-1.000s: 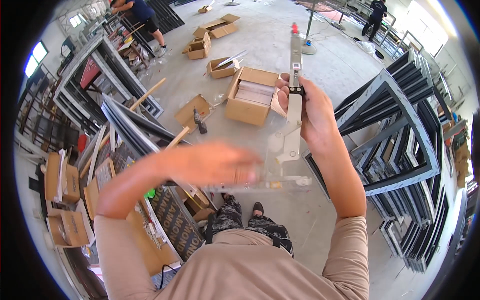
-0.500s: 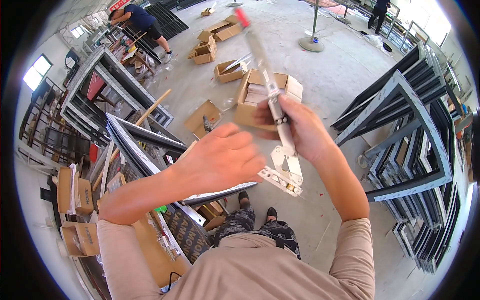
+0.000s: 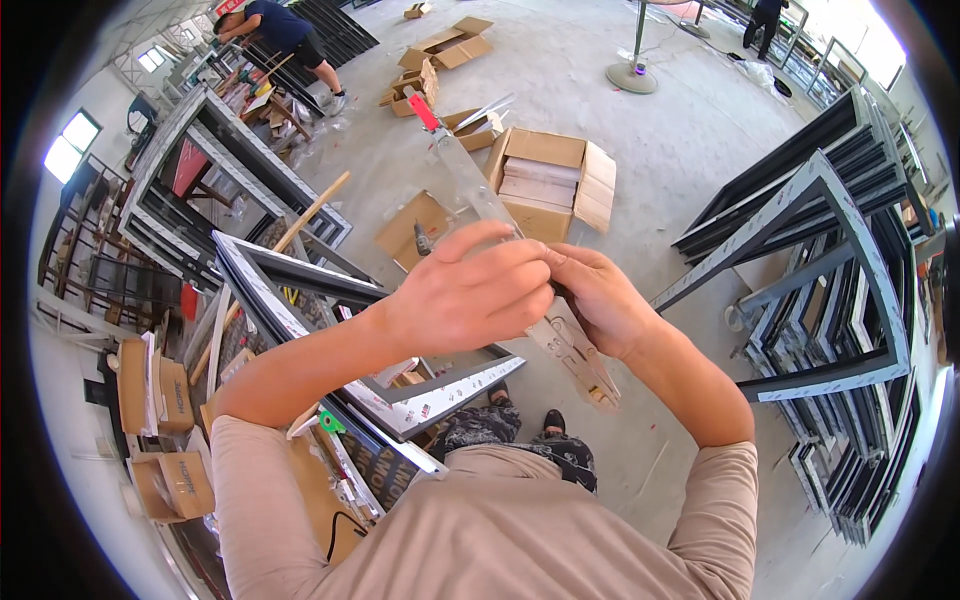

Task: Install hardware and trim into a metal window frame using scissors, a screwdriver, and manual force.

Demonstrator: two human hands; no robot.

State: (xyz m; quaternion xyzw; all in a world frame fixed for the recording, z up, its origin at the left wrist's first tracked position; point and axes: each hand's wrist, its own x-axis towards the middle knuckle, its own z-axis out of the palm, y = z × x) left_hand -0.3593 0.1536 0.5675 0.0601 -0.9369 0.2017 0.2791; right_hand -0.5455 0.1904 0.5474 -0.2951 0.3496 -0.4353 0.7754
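Note:
A long silvery metal window hinge stay (image 3: 468, 180) with a red tip slants across in front of my chest. Its red end points up and to the left, and its jointed linkage end lies lower right, the arms folded close to the bar. My left hand (image 3: 468, 292) is closed around the middle of the stay, fingers curled over it. Against it, my right hand (image 3: 603, 305) pinches the same stay with thumb and fingers, just above the linkage. The fingers cover the middle of the bar.
Below my left arm leans a window frame (image 3: 400, 415); more frames (image 3: 850, 340) stack at right. An open carton (image 3: 535, 215) with pale packages and a flattened carton (image 3: 410, 225) with a drill lie ahead. A person (image 3: 280, 35) bends over a bench far left.
The linkage, standing out from the bar before, is now folded alongside it. The red end has swung left and lower. My left hand has moved up onto the bar beside my right hand.

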